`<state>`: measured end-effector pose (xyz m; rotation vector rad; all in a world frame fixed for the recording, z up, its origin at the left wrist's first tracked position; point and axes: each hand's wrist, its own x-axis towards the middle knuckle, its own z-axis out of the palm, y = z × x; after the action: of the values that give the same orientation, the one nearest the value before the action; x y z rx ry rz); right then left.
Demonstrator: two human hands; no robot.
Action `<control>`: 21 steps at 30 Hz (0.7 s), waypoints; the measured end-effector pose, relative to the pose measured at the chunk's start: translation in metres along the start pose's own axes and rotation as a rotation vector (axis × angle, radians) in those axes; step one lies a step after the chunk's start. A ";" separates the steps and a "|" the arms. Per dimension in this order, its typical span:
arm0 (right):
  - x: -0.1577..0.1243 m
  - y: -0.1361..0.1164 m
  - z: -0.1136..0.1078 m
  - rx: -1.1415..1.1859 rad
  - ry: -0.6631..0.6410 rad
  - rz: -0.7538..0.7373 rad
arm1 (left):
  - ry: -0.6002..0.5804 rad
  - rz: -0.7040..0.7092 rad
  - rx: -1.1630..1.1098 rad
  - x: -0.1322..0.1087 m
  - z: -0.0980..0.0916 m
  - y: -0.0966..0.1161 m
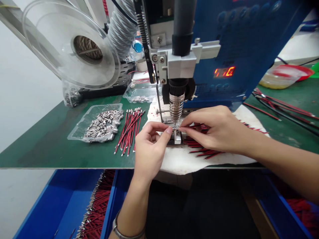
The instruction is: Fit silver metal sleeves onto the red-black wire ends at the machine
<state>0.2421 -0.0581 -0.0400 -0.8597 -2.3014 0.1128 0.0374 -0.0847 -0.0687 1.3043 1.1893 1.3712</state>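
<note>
Under the coiled metal nozzle (176, 106) of the blue soldering machine (211, 39), my two hands meet over a small metal block (177, 137). My left hand (152, 146) is closed, thumb and forefinger pinching a tiny silvery metal part (175, 128). From the other side, my right hand (214, 131) pinches at the same spot; what its fingertips hold is mostly hidden. Red-and-black wires (206, 152) lie beneath the right hand on a white cloth (179, 162). Left of my left hand rests a bunch of red-and-black wires with metal ends (129, 129).
A clear plastic tray (74, 132) holds loose metal parts on the green table (50, 142). Another clear tray (129, 93) stands behind. A large transparent reel (57, 43) overhangs the left side. Blue bins (67, 196) below contain wires. Thicker cables (286, 106) lie right.
</note>
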 end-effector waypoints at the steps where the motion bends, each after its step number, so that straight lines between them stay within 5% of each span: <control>1: 0.000 0.000 0.000 -0.002 0.001 -0.002 | 0.001 0.001 -0.001 0.000 0.000 0.000; 21: 0.001 0.004 0.000 0.023 -0.026 -0.082 | 0.001 0.004 0.000 -0.001 0.001 0.002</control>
<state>0.2437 -0.0543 -0.0402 -0.7555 -2.3516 0.1150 0.0389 -0.0855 -0.0669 1.3070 1.1883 1.3743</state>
